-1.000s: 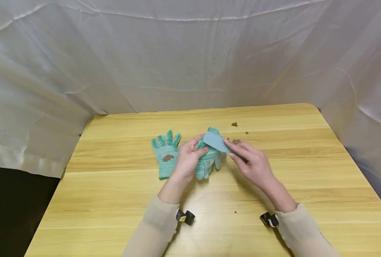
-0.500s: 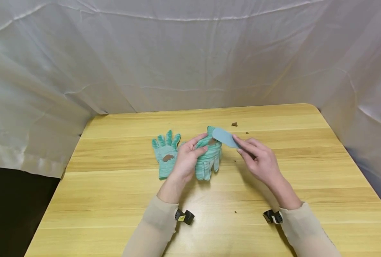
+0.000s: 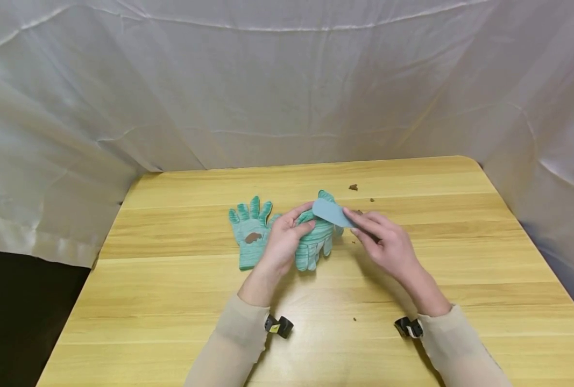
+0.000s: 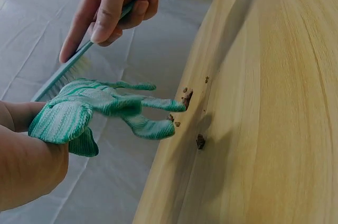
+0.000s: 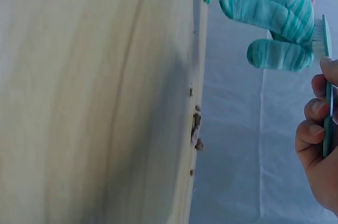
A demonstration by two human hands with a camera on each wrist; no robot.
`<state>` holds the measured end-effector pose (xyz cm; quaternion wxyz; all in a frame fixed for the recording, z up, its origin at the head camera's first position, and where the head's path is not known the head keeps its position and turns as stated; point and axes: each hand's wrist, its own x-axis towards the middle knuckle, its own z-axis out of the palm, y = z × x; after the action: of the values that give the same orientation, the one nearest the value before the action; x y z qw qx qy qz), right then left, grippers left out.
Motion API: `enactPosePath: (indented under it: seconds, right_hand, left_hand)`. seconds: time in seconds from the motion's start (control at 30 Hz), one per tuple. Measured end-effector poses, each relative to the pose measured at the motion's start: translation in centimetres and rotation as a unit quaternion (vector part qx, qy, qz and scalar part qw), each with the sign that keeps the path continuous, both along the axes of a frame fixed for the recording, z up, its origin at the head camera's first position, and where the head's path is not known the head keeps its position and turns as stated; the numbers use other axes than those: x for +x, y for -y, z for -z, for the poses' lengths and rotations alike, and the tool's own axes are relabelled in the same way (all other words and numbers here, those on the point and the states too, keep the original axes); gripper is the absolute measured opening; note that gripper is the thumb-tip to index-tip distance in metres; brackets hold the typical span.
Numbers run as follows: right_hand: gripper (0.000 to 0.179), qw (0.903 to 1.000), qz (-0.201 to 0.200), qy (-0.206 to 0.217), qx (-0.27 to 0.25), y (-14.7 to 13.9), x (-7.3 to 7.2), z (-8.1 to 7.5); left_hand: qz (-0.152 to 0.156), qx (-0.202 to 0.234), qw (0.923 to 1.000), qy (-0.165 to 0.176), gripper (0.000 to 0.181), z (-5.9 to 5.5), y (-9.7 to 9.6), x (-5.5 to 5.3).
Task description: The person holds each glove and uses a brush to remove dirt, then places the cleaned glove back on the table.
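Note:
Above the table, my left hand [image 3: 283, 242] pinches a green striped glove [image 3: 314, 239], whose fingers hang downward. My right hand [image 3: 385, 242] grips a blue-green brush [image 3: 332, 213] by its handle. Pale bristles show under the brush in the right wrist view, and they touch the glove [image 5: 280, 10] there. In the left wrist view the brush [image 4: 63, 73] lies along the far side of the glove [image 4: 105, 100]. The brush head hides the part of the glove under it. A second green glove [image 3: 250, 228] lies flat on the table to the left, with a brown patch [image 3: 253, 237] on it.
Brown crumbs [image 3: 353, 187] lie scattered on the wooden table [image 3: 170, 301], mostly behind and below the held glove. One small crumb [image 3: 355, 319] sits nearer the front. A pale curtain [image 3: 287, 97] hangs behind the table and along its sides.
The brush moved up and right, baring a brown patch on the held glove, then came back down and left over it. The left hand keeps its hold; the flat glove stays put.

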<state>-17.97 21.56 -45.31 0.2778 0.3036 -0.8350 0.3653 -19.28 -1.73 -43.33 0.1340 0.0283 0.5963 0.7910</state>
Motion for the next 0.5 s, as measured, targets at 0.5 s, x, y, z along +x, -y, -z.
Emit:
enactPosePath:
  seconds: [0.5]
  right_hand:
    - [0.051,0.9997,0.021,-0.004,0.008,-1.2,-0.5,0.4]
  left_hand:
    - [0.004,-0.013,0.9999,0.007,0.048,0.2,0.0,-0.1]
